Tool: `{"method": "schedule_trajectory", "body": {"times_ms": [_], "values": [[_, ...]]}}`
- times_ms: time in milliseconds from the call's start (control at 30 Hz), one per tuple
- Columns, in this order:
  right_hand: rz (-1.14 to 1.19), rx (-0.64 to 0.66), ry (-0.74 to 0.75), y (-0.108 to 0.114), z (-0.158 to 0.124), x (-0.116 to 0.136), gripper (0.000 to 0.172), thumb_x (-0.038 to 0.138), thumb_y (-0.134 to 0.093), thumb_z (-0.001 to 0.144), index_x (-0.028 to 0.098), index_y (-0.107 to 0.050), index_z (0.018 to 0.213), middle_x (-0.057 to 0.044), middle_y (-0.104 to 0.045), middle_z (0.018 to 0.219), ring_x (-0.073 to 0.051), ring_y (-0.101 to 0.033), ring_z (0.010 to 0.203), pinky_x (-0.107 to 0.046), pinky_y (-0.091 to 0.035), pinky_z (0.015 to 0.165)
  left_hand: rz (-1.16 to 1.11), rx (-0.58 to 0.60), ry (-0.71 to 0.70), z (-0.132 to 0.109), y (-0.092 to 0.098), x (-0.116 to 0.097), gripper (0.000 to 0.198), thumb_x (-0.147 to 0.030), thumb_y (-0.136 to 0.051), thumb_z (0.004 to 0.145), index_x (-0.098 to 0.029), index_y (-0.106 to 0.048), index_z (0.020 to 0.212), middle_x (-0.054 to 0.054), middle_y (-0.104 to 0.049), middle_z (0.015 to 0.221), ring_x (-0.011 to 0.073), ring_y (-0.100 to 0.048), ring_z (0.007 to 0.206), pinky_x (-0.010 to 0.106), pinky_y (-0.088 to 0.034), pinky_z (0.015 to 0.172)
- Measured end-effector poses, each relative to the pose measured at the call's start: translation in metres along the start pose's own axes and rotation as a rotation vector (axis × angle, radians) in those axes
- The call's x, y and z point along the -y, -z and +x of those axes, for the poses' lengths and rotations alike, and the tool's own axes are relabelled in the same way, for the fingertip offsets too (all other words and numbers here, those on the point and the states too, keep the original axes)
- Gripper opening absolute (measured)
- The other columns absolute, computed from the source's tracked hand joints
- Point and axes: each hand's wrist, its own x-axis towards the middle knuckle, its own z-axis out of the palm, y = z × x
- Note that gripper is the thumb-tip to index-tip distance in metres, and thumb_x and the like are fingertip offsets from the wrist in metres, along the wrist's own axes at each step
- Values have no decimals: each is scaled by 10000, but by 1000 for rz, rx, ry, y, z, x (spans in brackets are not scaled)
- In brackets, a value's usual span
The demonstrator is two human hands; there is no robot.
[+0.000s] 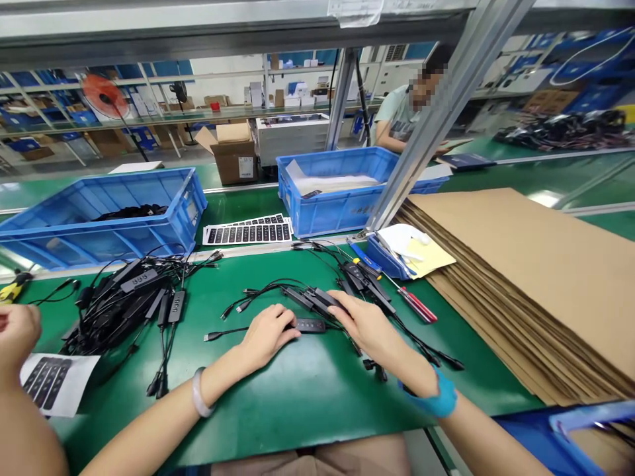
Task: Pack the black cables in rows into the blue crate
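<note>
My left hand (268, 336), with a pale bracelet on its wrist, has its fingers curled round the left end of a black inline cable controller (311, 325) lying flat on the green table. Its printed button face points up, and a cable with a plug (213, 336) runs out to the left. To the right, my right hand (364, 324), above a blue wristband, pinches another black controller (325, 299) beside a few similar ones (297, 297). Its fingertips are partly hidden. More cabled controllers (367, 284) lie just behind the right hand.
A large heap of cabled controllers (119, 297) lies left, near a co-worker's hand (17, 334) and a label sheet (59, 383). Label strips (248, 233) and two blue bins (183, 205) stand behind. A screwdriver (417, 304) and stacked cardboard (536, 264) are right. Another person (401, 119) sits beyond.
</note>
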Motion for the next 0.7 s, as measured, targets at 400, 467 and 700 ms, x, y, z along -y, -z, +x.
{"method": "schedule_trajectory", "body": {"times_ms": [400,467,700], "values": [[178,52,-29,-21,-18,0,207,133,-475,884,190,-567,1060,-80,-618,1041,-206,-613,922,-353,-527,802,-235,5,38,-7,-2,-1,308,-264,-661,809,-202,-609,1107,38,-611,1020,171,-574,925,302,-440,839],[158,57,-21,-25,-19,2,195,132,-491,891,189,-578,1055,-78,-622,1027,-211,-618,915,-353,-523,790,-171,32,17,-8,-1,-1,251,-346,-652,843,-209,-645,1054,40,-621,987,179,-569,907,319,-431,834],[228,215,73,-24,-16,19,207,178,-465,954,204,-649,1044,-39,-700,1022,-184,-661,935,-307,-516,830,-97,-38,-281,-14,4,10,167,-323,-561,908,-190,-639,972,96,-571,1250,226,-494,1191,378,-381,997]]}}
